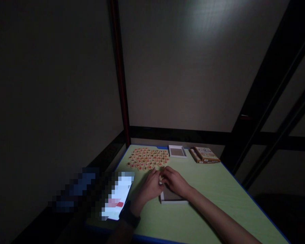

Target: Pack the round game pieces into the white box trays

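Note:
A shallow white-rimmed box tray [163, 198] with a brown inside lies on the table in front of me. Over its far left corner my right hand [173, 180] reaches in from the right. Its fingers are closed on a round, pale Chinese chess piece [161, 177], partly covered by the fingers. My left hand [151, 185], with a dark band on its wrist, is right beside it at the tray's left wall. The left fingers are curled, and what they hold, if anything, is hidden. Just beyond the hands, many Chinese chess pieces [148, 158] with red and dark markings lie spread out.
Another shallow white box part [185, 156] lies at the table's back edge. Right of it are stacked printed boxes [207, 154]. A lit, pixelated screen [119, 195] lies at the left. The green table [218, 189] has a blue edge, with walls behind and left.

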A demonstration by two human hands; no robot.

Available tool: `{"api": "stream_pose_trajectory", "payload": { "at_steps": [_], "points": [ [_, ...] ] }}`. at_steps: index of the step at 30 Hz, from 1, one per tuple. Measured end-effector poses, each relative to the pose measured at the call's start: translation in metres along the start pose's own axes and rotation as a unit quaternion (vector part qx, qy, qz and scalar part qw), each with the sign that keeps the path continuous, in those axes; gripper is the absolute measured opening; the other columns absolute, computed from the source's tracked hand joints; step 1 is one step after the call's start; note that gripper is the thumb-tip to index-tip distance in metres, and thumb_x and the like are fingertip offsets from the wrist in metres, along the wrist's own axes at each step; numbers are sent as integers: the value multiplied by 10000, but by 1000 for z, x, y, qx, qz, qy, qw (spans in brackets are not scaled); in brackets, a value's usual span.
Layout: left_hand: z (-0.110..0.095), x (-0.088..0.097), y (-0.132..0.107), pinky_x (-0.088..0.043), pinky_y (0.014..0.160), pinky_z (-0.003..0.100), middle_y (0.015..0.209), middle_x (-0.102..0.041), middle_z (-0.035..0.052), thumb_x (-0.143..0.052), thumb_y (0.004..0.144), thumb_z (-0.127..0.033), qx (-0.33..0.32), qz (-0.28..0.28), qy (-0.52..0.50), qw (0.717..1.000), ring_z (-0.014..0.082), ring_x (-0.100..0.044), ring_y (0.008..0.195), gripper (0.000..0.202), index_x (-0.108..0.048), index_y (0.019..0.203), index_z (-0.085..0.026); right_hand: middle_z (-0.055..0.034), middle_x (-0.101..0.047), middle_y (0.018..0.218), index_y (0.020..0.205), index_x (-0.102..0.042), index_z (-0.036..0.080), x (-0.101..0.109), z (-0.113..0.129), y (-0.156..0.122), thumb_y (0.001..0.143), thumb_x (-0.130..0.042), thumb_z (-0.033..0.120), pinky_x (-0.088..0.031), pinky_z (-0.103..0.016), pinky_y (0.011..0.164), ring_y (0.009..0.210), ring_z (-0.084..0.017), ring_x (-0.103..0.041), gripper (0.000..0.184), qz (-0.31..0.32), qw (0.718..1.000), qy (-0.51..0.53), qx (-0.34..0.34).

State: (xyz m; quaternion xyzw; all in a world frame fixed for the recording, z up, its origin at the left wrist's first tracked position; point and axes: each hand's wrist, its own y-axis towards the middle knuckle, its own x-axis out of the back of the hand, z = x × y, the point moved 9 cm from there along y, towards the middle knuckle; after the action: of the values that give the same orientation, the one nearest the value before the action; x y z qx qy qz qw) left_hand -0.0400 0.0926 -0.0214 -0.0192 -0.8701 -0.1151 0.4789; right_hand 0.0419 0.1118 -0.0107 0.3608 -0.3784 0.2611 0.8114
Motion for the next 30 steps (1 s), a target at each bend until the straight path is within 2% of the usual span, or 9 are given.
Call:
{"api": "stream_pose_trajectory", "payload": {
  "at_steps": [4, 8, 11, 16, 20, 25, 30],
  "points": [
    [2, -2, 0, -431, 995, 354, 1085, -635, 81, -541, 748, -85, -1, -12, 0, 1000, 226, -554, 1121, 232, -557, 951, -196, -74, -603, 964, 925, -635, 176, 4, 3, -1, 782, -566, 25, -482, -304, 798, 885, -204, -588, 218, -4, 1000, 2, -16],
    [-2, 1, -1, -417, 1014, 348, 1126, -632, 88, -557, 775, -125, -2, -14, -2, 1000, 226, -543, 1155, 243, -573, 1006, -196, -63, -596, 936, 988, -645, 178, 18, 5, -2, 700, -591, -11, -485, -294, 758, 834, -192, -587, 348, -24, 999, 11, -28],
    [-7, 6, -1, -427, 987, 329, 1127, -628, 91, -575, 798, -170, 13, -12, -12, 1000, 219, -557, 1133, 220, -589, 1017, -184, -61, -611, 909, 998, -650, 181, 34, -1, -3, 729, -618, 43, -483, -297, 742, 824, -194, -591, 304, -62, 997, 29, -29],
    [-5, 5, 2, -428, 964, 321, 1126, -626, 104, -604, 803, -177, 46, -1, 20, 999, 228, -561, 1111, 206, -615, 1007, -154, -60, -653, 873, 921, -667, 181, 53, -31, -4, 780, -578, 113, -484, -304, 721, 776, -188, -606, 180, -118, 988, 51, -82],
    [-2, 1, 4, -432, 953, 317, 1099, -637, 100, -573, 833, -178, 30, -6, 41, 999, 221, -570, 1086, 194, -628, 1017, -157, -60, -681, 818, 834, -668, 180, 61, -49, -6, 782, -556, 177, -489, -318, 717, 748, -196, -614, 124, -152, 979, 66, -117],
    [-4, 0, 4, -431, 958, 304, 1126, -632, 95, -537, 851, -161, 30, 1, 56, 998, 209, -568, 1098, 209, -631, 1038, -170, -66, -706, 825, 823, -674, 181, 64, -59, -4, 763, -542, 216, -498, -336, 723, 748, -209, -625, 149, -161, 976, 67, -132],
    [-9, 3, 2, -436, 952, 310, 1132, -624, 111, -521, 858, -155, 44, 15, 59, 997, 220, -572, 1099, 221, -626, 1053, -161, -61, -720, 820, 825, -681, 188, 69, -63, 11, 757, -532, 212, -494, -326, 709, 738, -210, -631, 166, -160, 978, 51, -125]
  ]
}}
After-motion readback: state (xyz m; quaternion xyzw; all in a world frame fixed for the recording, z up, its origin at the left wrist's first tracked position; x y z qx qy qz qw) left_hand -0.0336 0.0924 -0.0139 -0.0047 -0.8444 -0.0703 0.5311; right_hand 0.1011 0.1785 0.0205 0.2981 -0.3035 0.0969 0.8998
